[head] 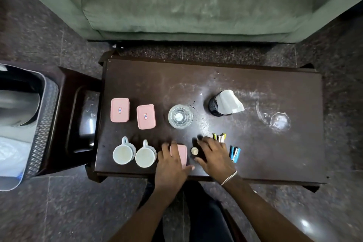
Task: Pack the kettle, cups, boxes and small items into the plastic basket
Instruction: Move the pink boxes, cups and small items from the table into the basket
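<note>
3 pink boxes (120, 110), 2 cups (123, 154); kettle (18, 108) seemingly basketed (46, 124).

Dark brown glossy wooden table (255, 84), smeared whitish. Three pale pink rectangular plastic boxes (120, 110), the two at 9 o'clock bearing red-and-blue labels. Two white ribbed ceramic cups (123, 153) at 8 o'clock. Blue stapler (235, 154) at 4 o'clock. Black cylindrical holder (215, 106) with white tissue at 1 o'clock. Grey lattice-patterned plastic basket (44, 127). Green upholstered sofa (196, 0). Speckled dark granite floor (49, 212).

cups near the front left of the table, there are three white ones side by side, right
Not quite. The head view shows two white cups, not three: one cup and a second cup side by side near the front left of the table.
</note>
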Demonstrator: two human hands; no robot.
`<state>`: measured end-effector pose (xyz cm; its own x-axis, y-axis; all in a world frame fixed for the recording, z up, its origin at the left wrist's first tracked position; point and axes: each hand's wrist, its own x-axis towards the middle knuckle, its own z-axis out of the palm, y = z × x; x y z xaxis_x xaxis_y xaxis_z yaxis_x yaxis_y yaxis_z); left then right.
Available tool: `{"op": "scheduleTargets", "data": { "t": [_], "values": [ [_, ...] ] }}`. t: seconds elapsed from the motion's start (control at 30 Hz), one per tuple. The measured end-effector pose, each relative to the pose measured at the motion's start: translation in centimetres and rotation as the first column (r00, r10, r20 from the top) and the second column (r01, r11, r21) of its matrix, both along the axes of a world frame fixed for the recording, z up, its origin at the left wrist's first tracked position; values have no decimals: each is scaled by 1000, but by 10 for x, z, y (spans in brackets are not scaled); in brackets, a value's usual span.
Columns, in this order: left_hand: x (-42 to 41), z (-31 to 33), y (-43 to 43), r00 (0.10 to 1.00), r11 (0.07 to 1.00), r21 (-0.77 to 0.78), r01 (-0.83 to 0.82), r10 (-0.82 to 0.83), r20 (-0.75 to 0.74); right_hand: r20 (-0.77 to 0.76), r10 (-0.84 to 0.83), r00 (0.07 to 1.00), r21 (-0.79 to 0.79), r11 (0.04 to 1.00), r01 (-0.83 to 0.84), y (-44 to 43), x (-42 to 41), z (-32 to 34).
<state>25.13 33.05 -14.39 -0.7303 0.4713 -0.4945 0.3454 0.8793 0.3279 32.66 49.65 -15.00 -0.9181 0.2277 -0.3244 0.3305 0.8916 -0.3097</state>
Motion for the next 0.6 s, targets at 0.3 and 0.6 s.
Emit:
{"op": "scheduleTargets", "data": {
  "t": [0.3,0.6],
  "values": [
    [6,-2,7,986,992,18,-126,123,112,-31,129,991,42,991,-128,-11,-2,-17],
    [-36,61,-42,963,929,262,-261,270,0,-164,-214,963,-259,951,168,-36,-40,54]
  ]
}}
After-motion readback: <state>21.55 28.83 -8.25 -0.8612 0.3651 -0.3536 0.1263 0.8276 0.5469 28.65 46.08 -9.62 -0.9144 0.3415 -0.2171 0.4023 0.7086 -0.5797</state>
